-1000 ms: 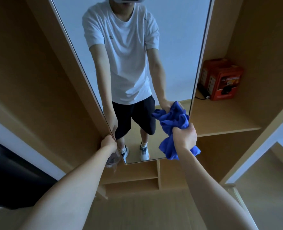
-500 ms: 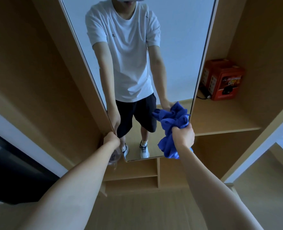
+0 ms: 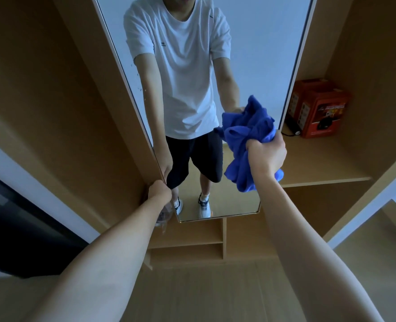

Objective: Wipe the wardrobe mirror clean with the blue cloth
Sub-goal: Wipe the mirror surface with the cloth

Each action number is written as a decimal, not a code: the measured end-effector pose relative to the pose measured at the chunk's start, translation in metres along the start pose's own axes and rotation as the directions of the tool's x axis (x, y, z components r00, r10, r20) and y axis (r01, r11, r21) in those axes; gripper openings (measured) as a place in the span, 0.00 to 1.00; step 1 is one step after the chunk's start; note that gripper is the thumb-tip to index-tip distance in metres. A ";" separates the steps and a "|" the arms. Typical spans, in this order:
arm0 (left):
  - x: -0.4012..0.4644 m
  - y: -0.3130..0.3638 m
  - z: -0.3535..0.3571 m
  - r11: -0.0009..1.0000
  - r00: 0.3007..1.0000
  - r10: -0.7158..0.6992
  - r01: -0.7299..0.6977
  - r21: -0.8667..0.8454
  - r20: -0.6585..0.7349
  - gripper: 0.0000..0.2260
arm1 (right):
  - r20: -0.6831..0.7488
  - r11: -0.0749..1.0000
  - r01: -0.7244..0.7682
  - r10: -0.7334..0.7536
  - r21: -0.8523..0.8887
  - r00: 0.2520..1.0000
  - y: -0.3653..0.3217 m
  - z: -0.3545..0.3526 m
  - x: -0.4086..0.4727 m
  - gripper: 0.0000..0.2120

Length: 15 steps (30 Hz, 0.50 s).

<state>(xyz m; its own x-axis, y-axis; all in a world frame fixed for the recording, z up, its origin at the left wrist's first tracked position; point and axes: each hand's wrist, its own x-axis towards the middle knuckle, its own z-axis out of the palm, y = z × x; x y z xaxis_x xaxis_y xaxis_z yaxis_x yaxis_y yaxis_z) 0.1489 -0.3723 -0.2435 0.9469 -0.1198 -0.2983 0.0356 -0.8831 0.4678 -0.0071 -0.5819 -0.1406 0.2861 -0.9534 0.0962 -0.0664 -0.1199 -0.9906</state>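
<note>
The tall wardrobe mirror [image 3: 257, 54] fills the upper middle of the head view and reflects a person in a white shirt and dark shorts. My right hand [image 3: 265, 156] is clenched around a bunched blue cloth [image 3: 245, 135], which presses against the glass near the mirror's lower right edge. My left hand [image 3: 159, 190] grips the mirror's left edge low down, fingers wrapped behind the frame. A clear object hangs just below that hand, mostly hidden by my forearm. Small specks show on the glass near the left edge.
An orange box [image 3: 317, 108] with a black cord sits on the wooden shelf [image 3: 320, 163] right of the mirror. Small cubby shelves [image 3: 192, 242] lie below the mirror. A dark panel [image 3: 18, 228] stands at far left. Wood floor spreads underneath.
My right hand with the cloth has risen along the mirror's right side. My left hand has kept its grip on the left edge. The camera tilted slightly downward.
</note>
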 end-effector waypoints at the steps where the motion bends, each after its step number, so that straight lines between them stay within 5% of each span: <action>1: -0.001 0.000 0.000 1.000 1.000 -0.001 0.001 0.005 0.002 0.12 | -0.003 1.000 0.004 -0.004 -0.001 1.000 0.004 0.000 0.000 0.10; 4: 0.000 -0.001 -0.001 1.000 1.000 -0.011 0.011 -0.003 0.017 0.14 | 0.008 0.998 -0.033 0.033 -0.060 0.999 0.038 0.003 -0.004 0.08; 9: -0.002 0.001 -0.003 0.999 0.999 -0.037 0.037 -0.029 0.020 0.16 | 0.209 0.874 -0.189 0.308 -0.447 0.928 0.112 0.002 -0.021 0.09; 15: 0.002 0.000 -0.005 0.996 0.998 -0.028 0.032 -0.084 0.049 0.16 | 0.287 0.897 -0.006 0.148 -0.443 0.946 0.080 0.029 -0.038 0.07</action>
<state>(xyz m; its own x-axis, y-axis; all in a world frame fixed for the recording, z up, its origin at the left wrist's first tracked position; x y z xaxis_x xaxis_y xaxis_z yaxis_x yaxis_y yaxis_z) 0.1526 -0.3698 -0.2401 0.9286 -0.1174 -0.3521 0.0927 -0.8453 0.5262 0.0046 -0.5473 -0.2261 0.5356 -0.8403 -0.0838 -0.4843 -0.2244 -0.8456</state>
